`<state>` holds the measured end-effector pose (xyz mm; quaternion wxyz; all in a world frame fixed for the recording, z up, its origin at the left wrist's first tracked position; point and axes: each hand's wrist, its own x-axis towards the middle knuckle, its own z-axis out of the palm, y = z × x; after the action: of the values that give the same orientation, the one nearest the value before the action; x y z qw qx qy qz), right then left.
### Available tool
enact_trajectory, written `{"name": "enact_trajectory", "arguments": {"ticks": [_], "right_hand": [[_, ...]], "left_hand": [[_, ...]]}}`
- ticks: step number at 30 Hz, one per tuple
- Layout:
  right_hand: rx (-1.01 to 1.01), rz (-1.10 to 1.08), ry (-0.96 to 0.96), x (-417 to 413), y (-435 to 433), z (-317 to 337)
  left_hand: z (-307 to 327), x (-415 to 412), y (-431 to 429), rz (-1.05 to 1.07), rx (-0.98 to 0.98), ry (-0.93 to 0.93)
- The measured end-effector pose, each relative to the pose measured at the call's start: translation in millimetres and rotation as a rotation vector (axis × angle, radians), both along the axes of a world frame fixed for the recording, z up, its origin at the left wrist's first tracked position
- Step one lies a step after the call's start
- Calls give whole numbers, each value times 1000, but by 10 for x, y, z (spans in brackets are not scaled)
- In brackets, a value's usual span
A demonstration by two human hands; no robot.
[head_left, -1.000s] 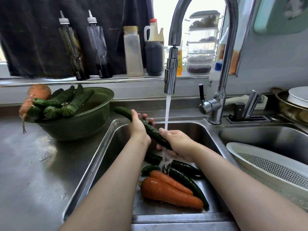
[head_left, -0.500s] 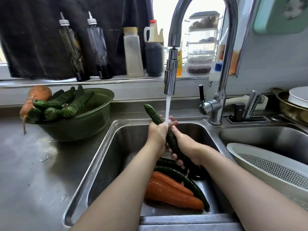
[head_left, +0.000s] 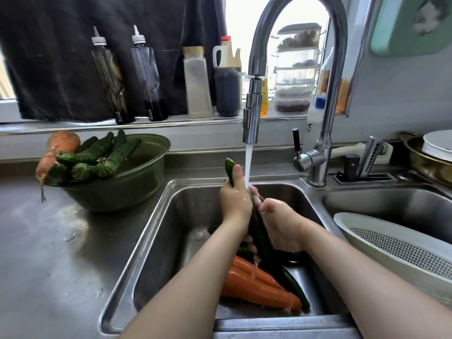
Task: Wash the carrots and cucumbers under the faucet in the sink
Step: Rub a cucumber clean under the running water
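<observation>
A dark green cucumber (head_left: 258, 231) stands almost upright under the running faucet (head_left: 252, 118). My left hand (head_left: 234, 199) grips its upper part, its tip showing above my fingers. My right hand (head_left: 278, 221) grips its lower part from the right. Water falls between my two hands. Wet carrots (head_left: 254, 287) and more cucumbers (head_left: 292, 282) lie on the floor of the left sink (head_left: 156, 243). A green bowl (head_left: 127, 184) on the counter holds several cucumbers (head_left: 102, 155) and a carrot (head_left: 56, 152).
A white colander (head_left: 401, 248) sits in the right basin. Bottles (head_left: 198, 81) and jars line the window ledge behind the faucet. A knife sharpener (head_left: 367, 162) and a pan with a plate (head_left: 435, 152) stand at the back right. The steel counter (head_left: 49, 253) at the left is wet.
The cucumber has swung from slanting to nearly upright under the stream. My left hand slid up towards its tip and my right hand moved down along it.
</observation>
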<state>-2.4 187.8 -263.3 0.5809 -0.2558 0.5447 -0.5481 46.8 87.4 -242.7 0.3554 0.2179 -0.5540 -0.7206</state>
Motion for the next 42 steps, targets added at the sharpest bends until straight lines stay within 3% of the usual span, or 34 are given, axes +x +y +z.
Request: {"name": "enact_trajectory", "arguments": {"ticks": [3,8,13,17,22,25,32,35,39,42], "right_hand": [[-6,21,-39,-44,56,8],[38,-17,28,-54,66,-56],[121,-17,340,57,10,-60],[192,-27,454,50,-4,-95],[378,-74,564,-124,84,-167],[399,-89,534,-134,107,-163],[330,-96,556,-92,6,-133],[311,-164,658,-111,-19,-143],[320,-169,754,-141,32,-139],[351,-122,799,-133,41,-143]], "left_hand": [[35,27,-58,7,-175,39],[46,90,-166,57,-259,6],[99,114,7,-13,-410,-33],[110,88,17,-145,-253,-115],[67,173,-208,-547,28,-107],[23,234,-304,-705,77,-68],[5,160,-341,-508,189,-123],[48,121,-300,-372,44,-253],[-39,163,-505,-406,-497,-575],[-59,225,-598,-383,-664,-708]]}}
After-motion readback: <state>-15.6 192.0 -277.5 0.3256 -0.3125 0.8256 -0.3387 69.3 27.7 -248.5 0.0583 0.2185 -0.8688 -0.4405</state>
